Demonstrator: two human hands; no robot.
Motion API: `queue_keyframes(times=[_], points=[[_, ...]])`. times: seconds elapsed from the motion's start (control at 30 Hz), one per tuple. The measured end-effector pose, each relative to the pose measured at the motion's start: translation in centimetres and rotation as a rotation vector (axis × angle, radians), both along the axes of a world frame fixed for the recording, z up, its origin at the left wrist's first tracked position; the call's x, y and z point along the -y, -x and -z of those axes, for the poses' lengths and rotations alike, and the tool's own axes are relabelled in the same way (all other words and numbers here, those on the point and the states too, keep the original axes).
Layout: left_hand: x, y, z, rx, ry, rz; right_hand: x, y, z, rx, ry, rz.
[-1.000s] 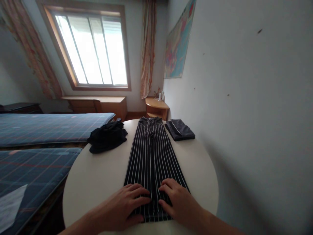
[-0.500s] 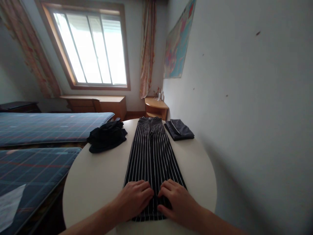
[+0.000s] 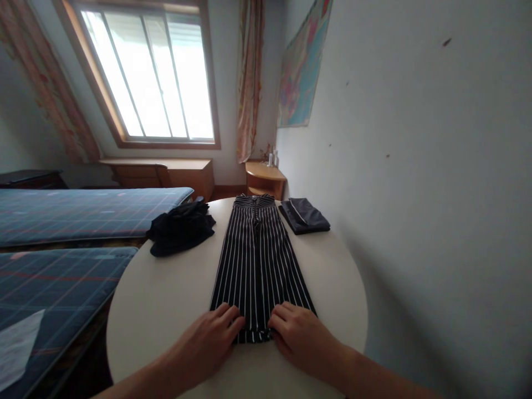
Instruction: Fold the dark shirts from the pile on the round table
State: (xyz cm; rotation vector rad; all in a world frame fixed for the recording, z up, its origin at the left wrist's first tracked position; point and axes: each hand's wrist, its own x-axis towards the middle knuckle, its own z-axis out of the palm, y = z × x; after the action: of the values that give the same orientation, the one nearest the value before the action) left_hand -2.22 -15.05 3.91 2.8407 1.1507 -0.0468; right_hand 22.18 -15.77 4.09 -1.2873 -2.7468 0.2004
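Observation:
Black trousers with white stripes (image 3: pixel 260 249) lie lengthwise on the round white table (image 3: pixel 153 299), waistband at the far side and leg ends near me. My left hand (image 3: pixel 216 335) has its fingers curled over the left side of the near hem. At the right side of the same hem, my right hand (image 3: pixel 297 332) is closed on the cloth in a similar way. Between the two hands the hem edge is bunched and turned up a little. Both thumbs are largely hidden.
A crumpled black garment (image 3: pixel 180 228) rests at the table's far left, and a folded dark grey garment (image 3: pixel 305 216) at the far right. Plaid mattresses (image 3: pixel 83 213) stand along the left. A white wall (image 3: pixel 424 221) rises close on the right.
The near hem has come up and away from me, now turned up and bunched. My left hand has shifted slightly left; both hands have closed on the hem. The view has tilted slightly.

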Motion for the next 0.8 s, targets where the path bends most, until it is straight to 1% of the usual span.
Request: queue_keyframes(times=[0.07,0.13,0.27,0.37,0.5,0.6,0.67,0.73,0.8], points=[[-0.6,-0.1,0.1,-0.042,-0.02,-0.01,-0.1,-0.2,-0.4,-0.022,0.027,-0.023],[-1.3,0.2,-0.1,-0.051,-0.016,-0.037,0.0,-0.8,-0.9,-0.046,0.06,-0.059],[-2.4,1.1,-0.8,0.047,0.026,-0.109,0.1,-2.8,-1.6,-0.032,0.087,-0.072],[-2.9,1.4,-1.2,0.102,0.045,-0.11,-0.3,-4.2,-1.8,0.006,0.058,-0.063],[-3.1,1.6,-1.5,0.031,0.015,-0.06,-1.2,-5.2,-1.7,0.016,0.041,-0.016],[-3.3,2.3,-1.8,-0.015,-0.011,-0.077,-1.8,-5.4,-1.4,-0.033,0.05,0.063],[-3.7,3.1,-1.7,0.011,-0.011,-0.098,-2.1,-5.6,-1.0,-0.065,0.042,0.08],[-4.2,4.2,-1.5,0.066,0.012,-0.094,-2.3,-5.9,-0.7,-0.074,0.038,0.034],[-4.7,5.1,-1.1,0.113,0.058,-0.036,-2.5,-6.3,-0.6,-0.074,0.05,-0.042]])
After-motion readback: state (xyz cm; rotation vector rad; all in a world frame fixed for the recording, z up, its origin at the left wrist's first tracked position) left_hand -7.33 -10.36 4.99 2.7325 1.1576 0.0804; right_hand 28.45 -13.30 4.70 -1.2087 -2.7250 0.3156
